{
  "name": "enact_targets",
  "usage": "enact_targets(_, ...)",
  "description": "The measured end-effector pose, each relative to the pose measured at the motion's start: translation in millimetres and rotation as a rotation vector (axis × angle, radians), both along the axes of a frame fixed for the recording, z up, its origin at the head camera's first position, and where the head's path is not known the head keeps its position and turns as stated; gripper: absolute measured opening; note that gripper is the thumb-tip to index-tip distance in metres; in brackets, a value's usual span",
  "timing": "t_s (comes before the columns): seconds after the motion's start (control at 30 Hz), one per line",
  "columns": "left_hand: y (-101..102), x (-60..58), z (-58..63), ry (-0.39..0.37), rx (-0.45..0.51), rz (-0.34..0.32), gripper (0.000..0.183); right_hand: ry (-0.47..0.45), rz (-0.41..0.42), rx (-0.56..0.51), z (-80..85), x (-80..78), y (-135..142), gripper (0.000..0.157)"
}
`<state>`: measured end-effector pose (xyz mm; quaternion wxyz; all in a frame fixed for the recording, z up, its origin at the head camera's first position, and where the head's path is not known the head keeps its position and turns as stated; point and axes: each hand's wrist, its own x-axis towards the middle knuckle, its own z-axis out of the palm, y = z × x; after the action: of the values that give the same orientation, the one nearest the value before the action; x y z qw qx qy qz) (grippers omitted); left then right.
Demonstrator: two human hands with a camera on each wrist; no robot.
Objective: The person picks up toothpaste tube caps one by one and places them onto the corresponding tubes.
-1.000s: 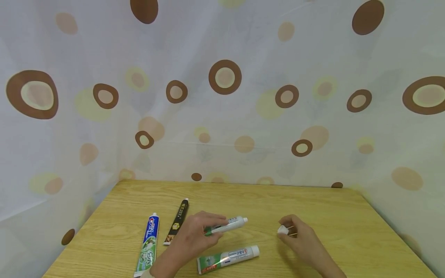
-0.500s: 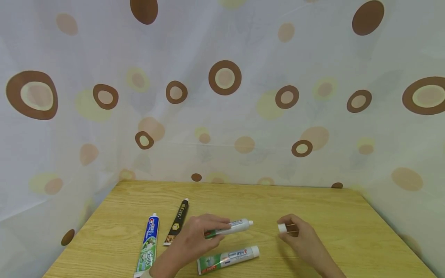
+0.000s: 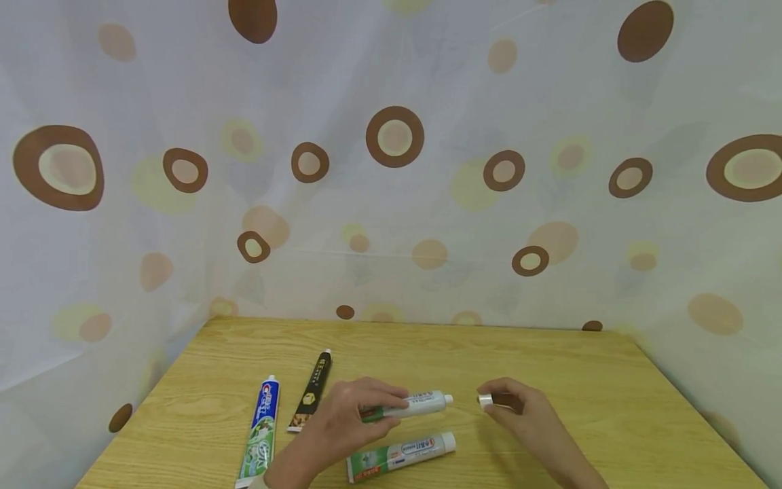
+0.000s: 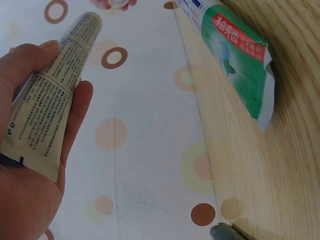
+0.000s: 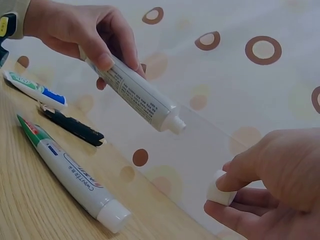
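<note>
Both hands are above the wooden table (image 3: 550,363), well inside its edges, each grasping something. Fingers and thumb of the left hand (image 3: 351,415) close round the green-ended part of a whitish toothpaste tube (image 3: 424,403), whose bare nozzle (image 3: 449,399) points right. Facing it, the right hand (image 3: 527,411) pinches a small white cap (image 3: 485,401) between thumb and fingers; cap and nozzle are near each other but apart — a gap shows between them in the head and right wrist views.

On the near side of the held tube lies a green-and-white tube (image 3: 403,456), its crimped green end to the left and its white cap end to the right. Left of the left hand, a slim black tube (image 3: 313,390) lies with its narrow tip at the far end. Farther left — and reaching nearer — is a blue-and-green tube (image 3: 263,435). Behind the table hangs a pale sheet (image 3: 427,75) printed with brown, peach and yellow spots.
</note>
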<state>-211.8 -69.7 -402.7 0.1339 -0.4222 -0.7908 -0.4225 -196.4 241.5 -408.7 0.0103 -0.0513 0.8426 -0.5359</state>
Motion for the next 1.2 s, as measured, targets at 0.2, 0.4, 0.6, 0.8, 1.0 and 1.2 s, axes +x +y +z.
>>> enact_targets(0.2, 0.6, -0.4, -0.5, -0.003, 0.016, -0.020, 0.022, 0.009, 0.074, -0.044, 8.3, 5.0, -6.7, 0.037)
enact_targets(0.4, 0.9, -0.6, 0.8, -0.001, -0.007, -0.045, 0.024, -0.006, 0.139, -0.073, 14.2, 9.6, -13.3, 0.041)
enact_targets(0.6, 1.4, 0.3, 1.3, 0.007, -0.024, -0.093, 0.026, -0.030, 0.197, -0.098, 15.2, 12.0, -17.0, 0.039)
enact_targets(0.8, 1.5, 1.3, 2.3, 0.028, -0.030, -0.119, 0.026, -0.021, 0.222, -0.107, 15.2, 13.1, -18.8, 0.040)
enact_targets(1.0, 1.1, 2.1, 2.2, 0.021, -0.029, -0.133, 0.026, 0.007, 0.245, -0.109, 17.2, 12.3, -19.4, 0.039)
enact_targets(1.2, 1.7, 3.4, 2.3, 0.021, -0.028, -0.155, 0.024, 0.014, 0.254, -0.116, 17.7, 13.9, -20.2, 0.036)
